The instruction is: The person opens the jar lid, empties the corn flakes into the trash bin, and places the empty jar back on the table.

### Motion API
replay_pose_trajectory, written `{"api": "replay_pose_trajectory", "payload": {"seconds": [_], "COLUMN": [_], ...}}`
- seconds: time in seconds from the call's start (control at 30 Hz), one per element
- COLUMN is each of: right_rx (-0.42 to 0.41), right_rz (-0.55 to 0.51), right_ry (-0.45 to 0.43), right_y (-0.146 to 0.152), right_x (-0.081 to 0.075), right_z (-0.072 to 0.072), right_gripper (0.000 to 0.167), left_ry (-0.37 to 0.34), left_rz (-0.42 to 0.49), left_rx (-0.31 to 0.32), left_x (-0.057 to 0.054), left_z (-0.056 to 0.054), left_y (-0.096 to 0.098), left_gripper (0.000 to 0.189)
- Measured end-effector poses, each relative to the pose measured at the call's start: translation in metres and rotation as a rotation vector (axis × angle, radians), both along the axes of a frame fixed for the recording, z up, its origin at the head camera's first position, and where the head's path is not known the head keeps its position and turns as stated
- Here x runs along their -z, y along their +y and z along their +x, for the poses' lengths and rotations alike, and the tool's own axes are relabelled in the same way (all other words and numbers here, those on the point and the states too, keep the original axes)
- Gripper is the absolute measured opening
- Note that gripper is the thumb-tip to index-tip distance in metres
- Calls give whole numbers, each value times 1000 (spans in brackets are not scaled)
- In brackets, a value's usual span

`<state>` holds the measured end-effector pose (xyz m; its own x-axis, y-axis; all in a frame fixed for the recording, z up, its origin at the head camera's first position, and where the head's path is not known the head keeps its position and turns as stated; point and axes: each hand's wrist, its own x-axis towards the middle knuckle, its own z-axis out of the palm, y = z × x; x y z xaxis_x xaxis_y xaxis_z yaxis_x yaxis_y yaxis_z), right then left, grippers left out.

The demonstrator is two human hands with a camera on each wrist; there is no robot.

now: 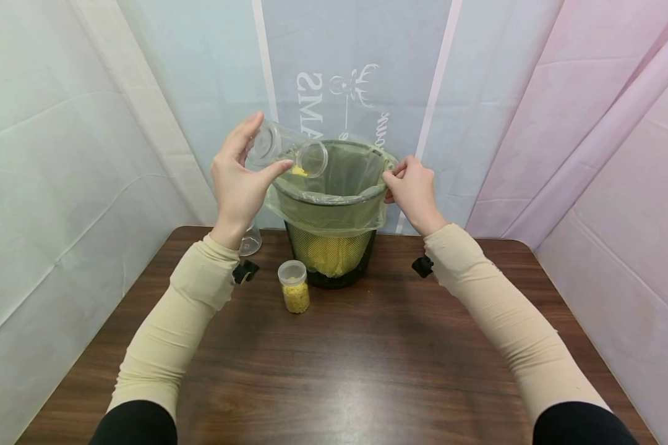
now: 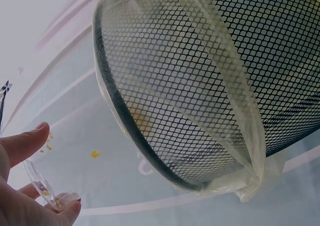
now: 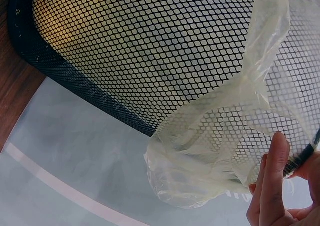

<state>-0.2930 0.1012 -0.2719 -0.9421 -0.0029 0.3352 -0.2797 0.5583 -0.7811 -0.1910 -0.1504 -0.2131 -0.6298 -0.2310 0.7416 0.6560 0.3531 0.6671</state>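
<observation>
My left hand (image 1: pixel 236 167) grips a clear plastic jar (image 1: pixel 286 145) tipped nearly on its side, with its mouth toward the bin opening. Yellow bits (image 1: pixel 299 170) lie near the jar's mouth; in the left wrist view, a few yellow pieces (image 2: pixel 94 154) show beyond the thumb. The black mesh waste bin (image 3: pixel 150 51) stands upright, lined with a pale yellow-green plastic bag (image 1: pixel 334 216) folded over its rim. At the bin's right side, my right hand (image 1: pixel 414 188) pinches the rim and the bag edge between thumb and fingers. Yellow material shows through the mesh low in the bin.
An upright clear jar (image 1: pixel 295 287), mostly filled with yellow bits, stands just left of the bin's base. Another clear container (image 1: pixel 251 241) is partly hidden behind my left wrist. The brown wooden table (image 1: pixel 339 364) ends at a fabric backdrop (image 1: pixel 362 37) behind the bin.
</observation>
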Motion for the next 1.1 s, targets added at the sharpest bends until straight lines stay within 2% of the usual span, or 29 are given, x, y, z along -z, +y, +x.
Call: {"api": "replay_pose_trajectory", "payload": {"seconds": [0.1,0.37,0.5,0.7,0.9,1.1], "right_rx": [-3,-6,-6,-9,-8,-8], "right_rz": [-1,-5,-2,6,-6,-2], "right_ry": [-1,-3,-3,2,1,2], "right_y": [0,0,1,1,0,0], "right_x": [0,-1,-1,0,-1,-1], "right_z": [1,1,1,2,2,2], "right_gripper": [13,13,13,13,13,13], "left_ry": [-23,-56,-65,-78,-165,-343], "left_rz": [-31,-176,-231,-281,-262,-153], "left_rx": [-13,-88,-93,-104,-122,-108], "left_x": [1,10,9,7,4,2], "left_z": [-4,-32,-36,-36,-40,-52], "left_y": [-1,-11,-11,-8,-9,-13], "left_gripper": [66,69,69,69,71,72]}}
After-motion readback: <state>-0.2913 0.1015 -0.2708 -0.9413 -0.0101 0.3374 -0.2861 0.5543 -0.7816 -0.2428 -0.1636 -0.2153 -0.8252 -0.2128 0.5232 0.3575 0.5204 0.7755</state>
